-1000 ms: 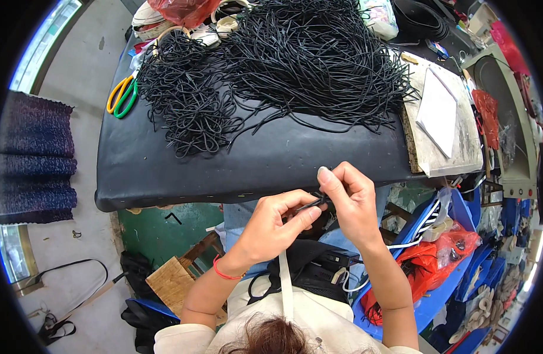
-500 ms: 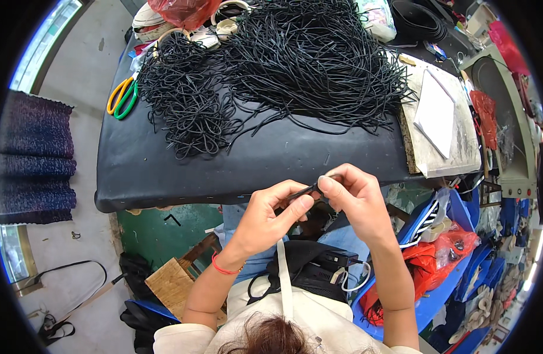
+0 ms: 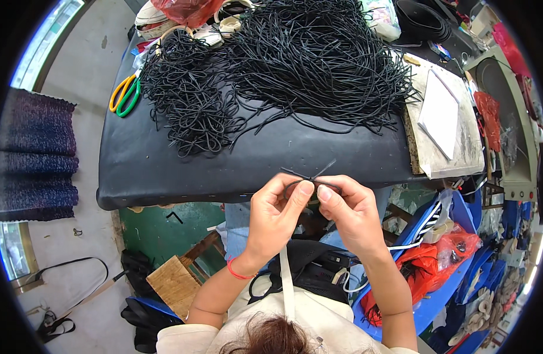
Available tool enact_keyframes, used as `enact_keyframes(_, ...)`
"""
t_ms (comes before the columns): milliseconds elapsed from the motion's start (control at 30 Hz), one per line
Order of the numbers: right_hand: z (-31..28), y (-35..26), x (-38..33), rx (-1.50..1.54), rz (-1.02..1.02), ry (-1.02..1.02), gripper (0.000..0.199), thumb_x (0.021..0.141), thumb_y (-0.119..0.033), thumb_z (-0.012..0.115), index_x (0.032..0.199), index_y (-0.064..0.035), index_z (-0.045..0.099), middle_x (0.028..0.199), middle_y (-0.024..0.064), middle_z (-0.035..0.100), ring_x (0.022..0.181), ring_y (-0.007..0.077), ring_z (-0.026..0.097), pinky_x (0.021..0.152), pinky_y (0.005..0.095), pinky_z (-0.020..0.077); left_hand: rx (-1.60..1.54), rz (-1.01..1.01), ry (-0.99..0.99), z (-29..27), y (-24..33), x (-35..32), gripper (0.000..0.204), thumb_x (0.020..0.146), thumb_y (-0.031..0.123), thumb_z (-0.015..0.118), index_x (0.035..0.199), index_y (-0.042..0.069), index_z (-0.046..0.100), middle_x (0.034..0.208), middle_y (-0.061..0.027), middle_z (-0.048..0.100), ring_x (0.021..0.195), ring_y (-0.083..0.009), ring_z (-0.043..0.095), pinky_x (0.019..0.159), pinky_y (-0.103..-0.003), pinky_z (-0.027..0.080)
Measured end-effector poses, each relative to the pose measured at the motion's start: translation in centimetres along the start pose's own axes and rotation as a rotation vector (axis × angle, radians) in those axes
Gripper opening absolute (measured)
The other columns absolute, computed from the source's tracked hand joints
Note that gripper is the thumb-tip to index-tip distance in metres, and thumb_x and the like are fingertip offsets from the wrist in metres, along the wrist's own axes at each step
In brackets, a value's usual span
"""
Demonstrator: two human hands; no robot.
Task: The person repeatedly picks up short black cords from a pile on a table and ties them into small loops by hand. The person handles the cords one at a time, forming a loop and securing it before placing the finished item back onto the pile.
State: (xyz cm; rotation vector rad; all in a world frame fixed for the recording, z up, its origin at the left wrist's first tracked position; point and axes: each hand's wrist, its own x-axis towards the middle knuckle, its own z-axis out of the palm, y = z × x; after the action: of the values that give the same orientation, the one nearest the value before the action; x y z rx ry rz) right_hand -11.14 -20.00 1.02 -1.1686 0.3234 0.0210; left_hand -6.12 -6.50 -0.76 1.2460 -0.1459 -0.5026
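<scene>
Picture a clock face around your hands, twelve pointing away from you. Largest is the table with the smooth black covering [image 3: 271, 162], sweeping from nine to two o'clock. On it at twelve lies the broad, tangled heap of black round cords [image 3: 321, 71]; the smaller, curlier heap of black cords [image 3: 191, 97] sits at ten. At two you have the pale, stained flat board [image 3: 463, 156], carrying a white angular sheet [image 3: 439, 118].

Your left hand [image 3: 276, 215] has thumb and fingers pressed together, and your right hand [image 3: 353, 213], just beside it, is pinched likewise. Also at ten, left of the smaller heap, are the scissors with one yellow and one green handle [image 3: 125, 96]. A thin red band [image 3: 236, 270] circles your left wrist.

Slightest is the thin black cord [image 3: 310, 178] clamped in both pinches near the table's near edge, crossed between your thumbs, its ends poking toward eleven and one.
</scene>
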Motion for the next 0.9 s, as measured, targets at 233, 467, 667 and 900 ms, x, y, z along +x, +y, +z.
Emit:
enact_keyframes(233,1.7,0.3,-0.4,0.002,-0.079,0.056,0.023,0.087,-0.015,0.059,0.103,-0.0004,0.053,0.081,0.0006,0.057,0.07,0.0041,0.051,0.06,0.0183,0.0412,-0.278,0.031,-0.034,0.2,0.0,1.3,0.021,0.089,0.013,0.055,0.103,-0.001,0.058,0.106,-0.0133,0.06,0.089,-0.0137,0.059,0.076,-0.027,0.048)
enact_keyframes(467,0.4,-1.9,-0.7,-0.487,-0.363,0.257,0.018,0.085,-0.013,0.06,0.099,-0.0014,0.057,0.086,0.0034,0.058,0.073,0.0076,0.054,0.064,0.0199,0.0422,-0.127,-0.221,-0.237,-0.9,2.7,1.5,0.018,0.087,0.013,0.059,0.096,-0.001,0.063,0.079,-0.0055,0.064,0.069,-0.0084,0.058,0.062,-0.02,0.048)
enact_keyframes(667,0.8,-2.4,1.1,-0.171,-0.098,-0.068,0.022,0.092,-0.018,0.052,0.092,0.0022,0.06,0.073,0.0034,0.058,0.053,0.0078,0.052,0.051,0.0189,0.0433,-0.1,-0.231,-0.369,-1.2,2.5,1.2,0.018,0.088,0.014,0.057,0.091,-0.002,0.064,0.079,-0.004,0.063,0.071,-0.0087,0.058,0.064,-0.021,0.048)
enact_keyframes(900,0.7,-1.7,1.5,-0.059,0.02,-0.002,0.028,0.094,-0.023,0.048,0.081,0.0013,0.056,0.067,0.0025,0.056,0.052,0.005,0.049,0.048,0.0186,0.0412,-0.17,-0.274,-0.338,-0.9,2.2,0.7,0.019,0.089,0.014,0.055,0.094,-0.003,0.063,0.083,-0.0065,0.064,0.073,-0.0102,0.059,0.067,-0.023,0.049)
